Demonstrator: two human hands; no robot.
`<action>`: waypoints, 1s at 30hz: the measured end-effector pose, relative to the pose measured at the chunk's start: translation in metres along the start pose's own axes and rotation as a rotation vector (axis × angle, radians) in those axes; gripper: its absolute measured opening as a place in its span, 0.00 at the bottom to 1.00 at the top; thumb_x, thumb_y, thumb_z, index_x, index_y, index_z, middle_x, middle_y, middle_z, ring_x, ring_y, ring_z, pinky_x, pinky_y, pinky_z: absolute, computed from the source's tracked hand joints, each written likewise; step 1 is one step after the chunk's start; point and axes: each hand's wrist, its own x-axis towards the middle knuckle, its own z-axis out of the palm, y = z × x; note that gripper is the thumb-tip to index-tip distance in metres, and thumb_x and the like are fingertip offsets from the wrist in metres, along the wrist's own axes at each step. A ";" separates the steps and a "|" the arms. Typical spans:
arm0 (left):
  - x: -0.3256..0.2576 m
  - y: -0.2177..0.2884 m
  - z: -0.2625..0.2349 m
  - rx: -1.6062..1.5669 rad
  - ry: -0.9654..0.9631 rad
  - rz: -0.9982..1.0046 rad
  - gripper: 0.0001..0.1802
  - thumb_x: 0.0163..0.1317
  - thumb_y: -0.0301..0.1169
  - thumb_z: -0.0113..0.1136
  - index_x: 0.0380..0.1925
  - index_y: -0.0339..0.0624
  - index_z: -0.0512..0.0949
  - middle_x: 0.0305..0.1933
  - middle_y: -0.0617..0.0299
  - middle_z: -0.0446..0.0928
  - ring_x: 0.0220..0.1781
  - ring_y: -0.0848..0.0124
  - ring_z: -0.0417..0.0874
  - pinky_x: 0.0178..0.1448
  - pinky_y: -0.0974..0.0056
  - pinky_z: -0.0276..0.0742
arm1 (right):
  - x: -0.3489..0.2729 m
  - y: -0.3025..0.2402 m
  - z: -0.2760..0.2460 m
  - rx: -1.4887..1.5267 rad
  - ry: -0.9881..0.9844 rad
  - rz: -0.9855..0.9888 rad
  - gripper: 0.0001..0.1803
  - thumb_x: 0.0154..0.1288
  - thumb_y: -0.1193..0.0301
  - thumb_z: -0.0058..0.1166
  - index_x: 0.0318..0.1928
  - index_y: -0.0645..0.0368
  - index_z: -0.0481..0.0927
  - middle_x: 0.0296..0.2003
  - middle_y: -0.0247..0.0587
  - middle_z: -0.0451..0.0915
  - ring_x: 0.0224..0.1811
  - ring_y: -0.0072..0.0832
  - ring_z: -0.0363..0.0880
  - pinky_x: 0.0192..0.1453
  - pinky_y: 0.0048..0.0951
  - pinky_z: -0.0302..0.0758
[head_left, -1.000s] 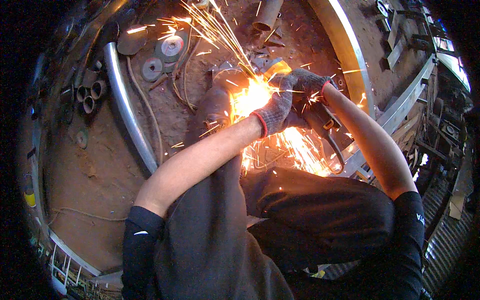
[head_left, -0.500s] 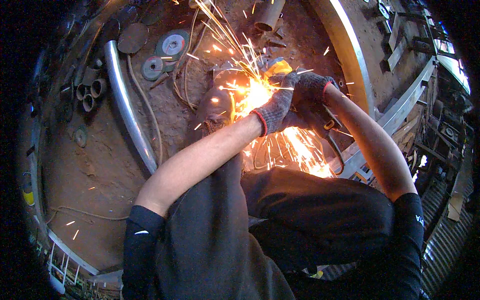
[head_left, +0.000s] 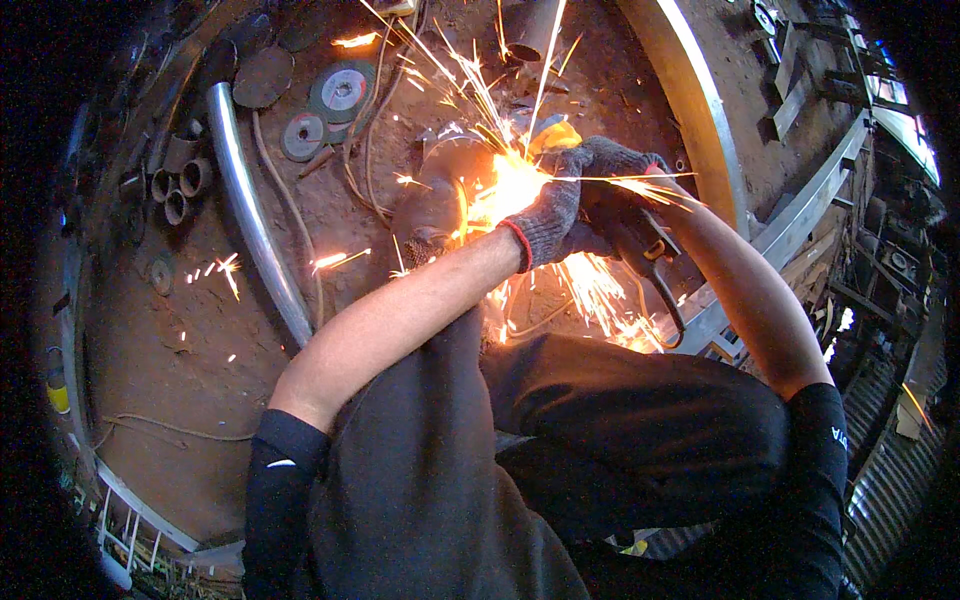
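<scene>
An angle grinder (head_left: 636, 236) with a dark body and a cord lies between my two gloved hands. My left hand (head_left: 552, 212), in a grey knit glove with a red cuff, is wrapped round its front part, beside the bright glare. My right hand (head_left: 618, 162), gloved alike, closes over the grinder from the far right side. A yellow part (head_left: 556, 136) shows just beyond my fingers. Sparks (head_left: 508, 192) burst out at the left of the hands and stream down below them. The glare hides the disc and the spot it touches. My shoe (head_left: 428, 243) is close by on the left.
Grinding discs (head_left: 343, 90) lie on the dirt floor at the far left, near a cable (head_left: 357, 165). A shiny curved tube (head_left: 250, 205) and short pipe pieces (head_left: 178, 187) are further left. On the right stand a broad curved metal band (head_left: 708, 110) and a metal beam (head_left: 800, 228).
The spray of sparks has changed shape, with some now flying left and across my right wrist. My hands and the grinder stay nearly in place.
</scene>
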 end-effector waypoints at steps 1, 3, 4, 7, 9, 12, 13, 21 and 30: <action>0.002 0.000 0.000 -0.059 -0.043 -0.016 0.38 0.69 0.69 0.39 0.58 0.54 0.79 0.57 0.58 0.83 0.55 0.54 0.85 0.54 0.33 0.81 | -0.001 -0.001 -0.002 -0.073 0.030 -0.064 0.18 0.60 0.62 0.66 0.48 0.58 0.87 0.39 0.39 0.90 0.42 0.24 0.84 0.52 0.32 0.79; 0.005 0.001 0.000 -0.067 -0.092 -0.020 0.39 0.69 0.71 0.38 0.58 0.54 0.79 0.56 0.57 0.84 0.54 0.54 0.86 0.51 0.33 0.82 | 0.000 0.001 0.000 0.166 0.035 0.067 0.19 0.60 0.64 0.65 0.51 0.58 0.86 0.45 0.41 0.89 0.46 0.25 0.85 0.52 0.35 0.80; 0.005 0.002 0.000 -0.015 -0.098 -0.008 0.39 0.69 0.71 0.38 0.58 0.54 0.79 0.56 0.57 0.84 0.54 0.55 0.86 0.51 0.34 0.82 | 0.003 0.003 0.004 0.081 0.034 -0.058 0.19 0.61 0.65 0.65 0.52 0.58 0.86 0.46 0.41 0.89 0.47 0.25 0.85 0.52 0.35 0.80; 0.000 0.006 0.001 -0.039 -0.054 -0.059 0.37 0.69 0.67 0.42 0.59 0.51 0.78 0.58 0.55 0.82 0.57 0.53 0.84 0.58 0.34 0.79 | 0.003 0.015 0.012 0.214 0.046 -0.099 0.20 0.63 0.69 0.63 0.56 0.56 0.84 0.50 0.40 0.88 0.50 0.22 0.83 0.56 0.31 0.79; -0.006 0.008 0.003 -0.022 0.002 -0.065 0.36 0.70 0.66 0.44 0.60 0.49 0.78 0.60 0.55 0.81 0.59 0.51 0.83 0.63 0.34 0.78 | 0.007 0.017 0.014 0.459 0.079 -0.110 0.20 0.64 0.69 0.63 0.57 0.56 0.84 0.50 0.39 0.88 0.50 0.22 0.83 0.56 0.30 0.79; -0.008 0.011 0.006 -0.033 0.080 -0.076 0.36 0.72 0.65 0.42 0.61 0.48 0.76 0.61 0.55 0.81 0.61 0.53 0.82 0.62 0.37 0.80 | 0.010 0.010 0.010 0.373 0.121 -0.277 0.19 0.62 0.69 0.64 0.53 0.59 0.85 0.49 0.39 0.88 0.49 0.23 0.83 0.55 0.30 0.79; -0.010 0.011 0.005 0.025 0.041 0.011 0.37 0.72 0.65 0.41 0.62 0.48 0.76 0.62 0.54 0.80 0.62 0.52 0.81 0.64 0.37 0.78 | 0.010 0.007 0.006 0.049 0.177 -0.407 0.19 0.61 0.69 0.65 0.52 0.59 0.85 0.49 0.40 0.88 0.49 0.22 0.83 0.55 0.30 0.79; 0.004 -0.003 -0.002 -0.035 -0.021 0.023 0.38 0.68 0.70 0.39 0.58 0.55 0.79 0.56 0.56 0.83 0.51 0.52 0.87 0.49 0.33 0.83 | -0.002 0.001 0.001 0.068 0.058 -0.209 0.21 0.59 0.69 0.66 0.53 0.58 0.85 0.48 0.40 0.88 0.49 0.27 0.85 0.56 0.34 0.80; -0.015 0.008 -0.001 0.420 0.045 0.183 0.40 0.70 0.68 0.42 0.62 0.48 0.74 0.62 0.55 0.79 0.61 0.53 0.82 0.62 0.37 0.79 | -0.006 -0.019 -0.012 -0.048 0.140 -0.281 0.25 0.53 0.69 0.70 0.54 0.58 0.84 0.43 0.40 0.88 0.46 0.26 0.84 0.54 0.32 0.80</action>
